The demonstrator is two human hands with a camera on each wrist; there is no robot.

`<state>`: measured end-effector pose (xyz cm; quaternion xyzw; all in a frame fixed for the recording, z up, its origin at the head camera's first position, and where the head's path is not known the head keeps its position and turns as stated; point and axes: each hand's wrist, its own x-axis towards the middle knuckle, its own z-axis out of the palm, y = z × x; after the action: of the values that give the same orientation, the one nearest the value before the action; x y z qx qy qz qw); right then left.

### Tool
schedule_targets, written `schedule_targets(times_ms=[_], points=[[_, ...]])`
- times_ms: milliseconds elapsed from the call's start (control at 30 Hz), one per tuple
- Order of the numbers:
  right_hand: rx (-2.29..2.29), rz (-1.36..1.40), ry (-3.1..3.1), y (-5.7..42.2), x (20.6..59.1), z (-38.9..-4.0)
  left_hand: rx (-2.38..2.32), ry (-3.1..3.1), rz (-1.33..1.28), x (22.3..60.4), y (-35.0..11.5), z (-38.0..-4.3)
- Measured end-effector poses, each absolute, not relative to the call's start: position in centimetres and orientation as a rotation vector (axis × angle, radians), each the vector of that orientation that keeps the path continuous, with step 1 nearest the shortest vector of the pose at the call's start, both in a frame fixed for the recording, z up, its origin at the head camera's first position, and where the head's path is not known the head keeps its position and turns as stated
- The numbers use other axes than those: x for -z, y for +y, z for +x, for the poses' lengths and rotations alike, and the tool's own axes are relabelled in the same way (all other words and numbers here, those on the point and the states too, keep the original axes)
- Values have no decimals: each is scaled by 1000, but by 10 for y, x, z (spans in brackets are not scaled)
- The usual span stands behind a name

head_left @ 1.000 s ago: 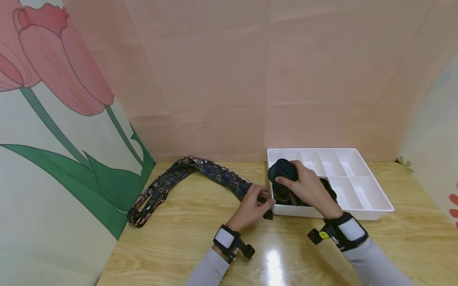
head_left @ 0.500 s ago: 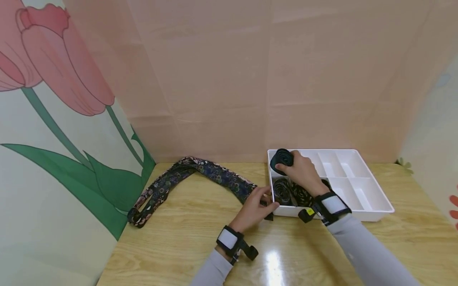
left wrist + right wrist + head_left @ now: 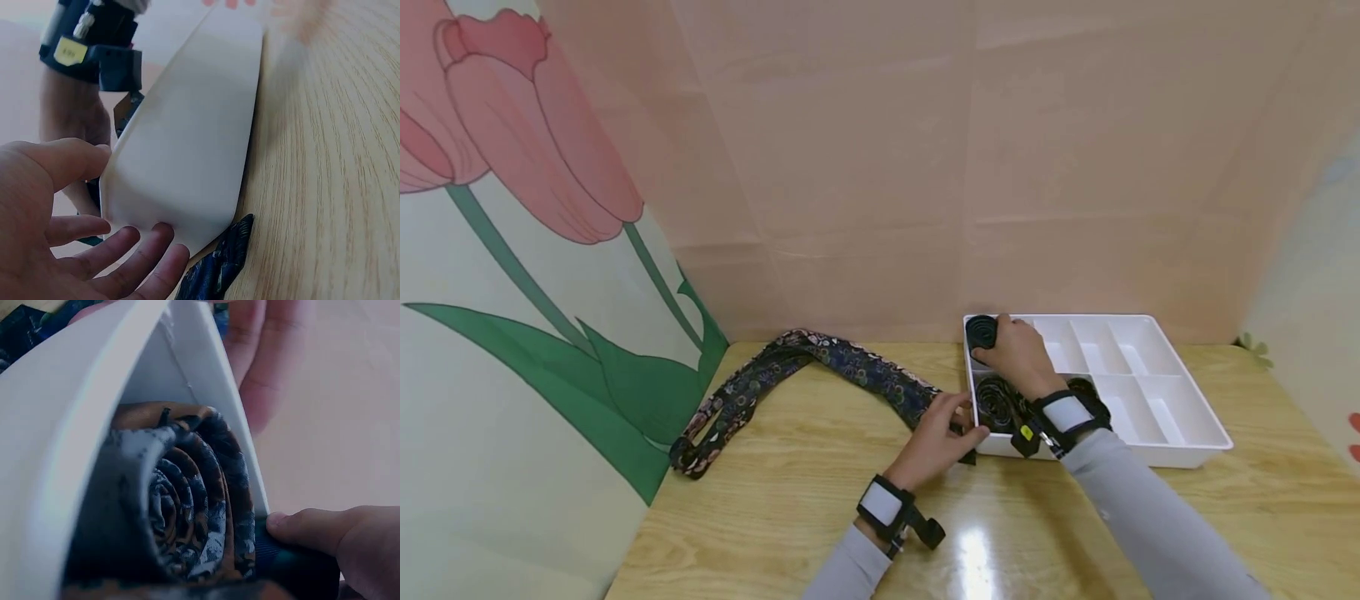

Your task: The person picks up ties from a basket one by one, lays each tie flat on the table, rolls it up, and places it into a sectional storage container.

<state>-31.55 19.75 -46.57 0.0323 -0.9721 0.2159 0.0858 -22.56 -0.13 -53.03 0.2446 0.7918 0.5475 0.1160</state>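
Over in the back-left compartment of the white tray (image 3: 1172, 456) sits a dark green roll (image 3: 981, 332) of cloth, coil side up, with the right hand (image 3: 1021, 357) pinching it between thumb and fingers. Left hand (image 3: 934, 442) isn't gripping anything, it's just got its fingers loosely spread against the tray's left end, well, touching it, while a patterned roll (image 3: 995, 404) fills the front-left slot. And then there's a long floral strip (image 3: 872, 367) bent across the wooden table (image 3: 760, 517), one end passing behind that left hand.
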Motion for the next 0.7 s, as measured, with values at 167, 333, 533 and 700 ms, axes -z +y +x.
schedule_targets(times_ms=[167, 333, 533, 700], points=[[-639, 69, -2883, 194, 469, -316, -1597, 2313, 700, 528, -1, -225], [-683, 27, -2845, 197, 475, -316, -1598, 2321, 680, 528, 1, -224], [-618, 63, -2766, 197, 480, -314, -1600, 2312, 656, 525, 2, -222], [-648, 100, -2819, 195, 475, -313, -1581, 2329, 657, 525, 1, -222]])
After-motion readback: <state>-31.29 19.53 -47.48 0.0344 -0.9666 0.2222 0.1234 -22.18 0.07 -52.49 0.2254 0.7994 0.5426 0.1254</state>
